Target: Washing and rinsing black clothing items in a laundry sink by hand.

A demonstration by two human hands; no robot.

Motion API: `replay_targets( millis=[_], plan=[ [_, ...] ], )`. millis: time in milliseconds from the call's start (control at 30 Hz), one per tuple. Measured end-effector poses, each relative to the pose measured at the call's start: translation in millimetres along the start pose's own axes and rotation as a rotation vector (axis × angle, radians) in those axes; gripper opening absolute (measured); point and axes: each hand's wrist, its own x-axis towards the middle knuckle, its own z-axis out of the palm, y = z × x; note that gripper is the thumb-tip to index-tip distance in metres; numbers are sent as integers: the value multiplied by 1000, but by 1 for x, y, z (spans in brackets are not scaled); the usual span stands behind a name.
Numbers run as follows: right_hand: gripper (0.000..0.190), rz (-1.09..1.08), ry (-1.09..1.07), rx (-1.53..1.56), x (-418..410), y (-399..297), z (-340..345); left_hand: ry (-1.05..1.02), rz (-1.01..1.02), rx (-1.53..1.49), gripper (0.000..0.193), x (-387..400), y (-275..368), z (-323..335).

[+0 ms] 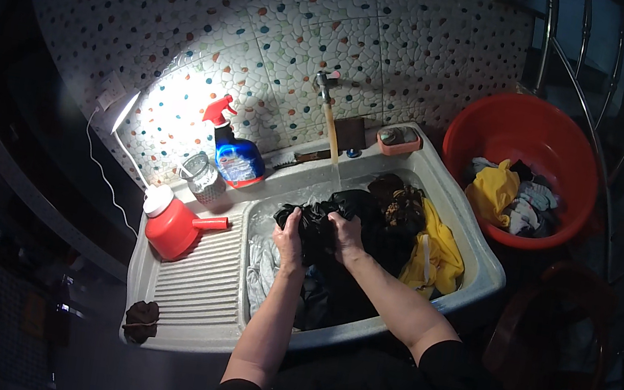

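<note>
Both hands grip a bunched black garment (pixel 318 215) over the basin of a laundry sink (pixel 372 320). My left hand (pixel 288 239) has its left end, and my right hand (pixel 347 238) its right part. Water runs from a wall faucet (pixel 324 80) through a tan hose (pixel 330 131) into the basin just behind the cloth. Under and around my hands lie wet clothes: a light grey garment (pixel 260 272) at the left, a yellow garment (pixel 441 254) at the right and a brown patterned cloth (pixel 404 206) at the back right.
Left of the basin, a red dipper (pixel 168 234) rests on the ribbed washboard (pixel 202 281), with a brown scrunchie-like cloth (pixel 142 321) at its corner. A blue spray bottle (pixel 238 157), a mesh cup (pixel 202 178) and a lit lamp (pixel 126 111) line the back. A red tub (pixel 562 138) holds clothes.
</note>
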Motion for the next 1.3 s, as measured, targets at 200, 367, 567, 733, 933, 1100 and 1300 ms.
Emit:
replay_targets(
  millis=[200, 367, 567, 733, 933, 1100, 1300],
  plan=[
    [35, -138, -22, -77, -18, -11, 16, -152, -457, -332, 25, -15, 31, 7],
    [38, -167, -108, -25, -24, -7, 23, -110, -412, -48, 31, -11, 27, -4],
    [21, 125, -126, -3, -15, -8, 16, -89, -116, -70, 17, -5, 9, 3],
    [12, -41, -73, 59, -10, -1, 10, -74, -112, -156, 27, -8, 1, 6],
    [18, -1135, -90, -950, 18, 13, -12, -136, -390, -288, 35, -6, -21, -3],
    [38, -1164, -151, -941, -22, -13, 29, -290, -624, -523, 53, -6, -20, -13],
    [33, -1299, -275, -1276, -46, -17, 49, -349, -606, -476, 52, 22, -41, -14]
  ],
)
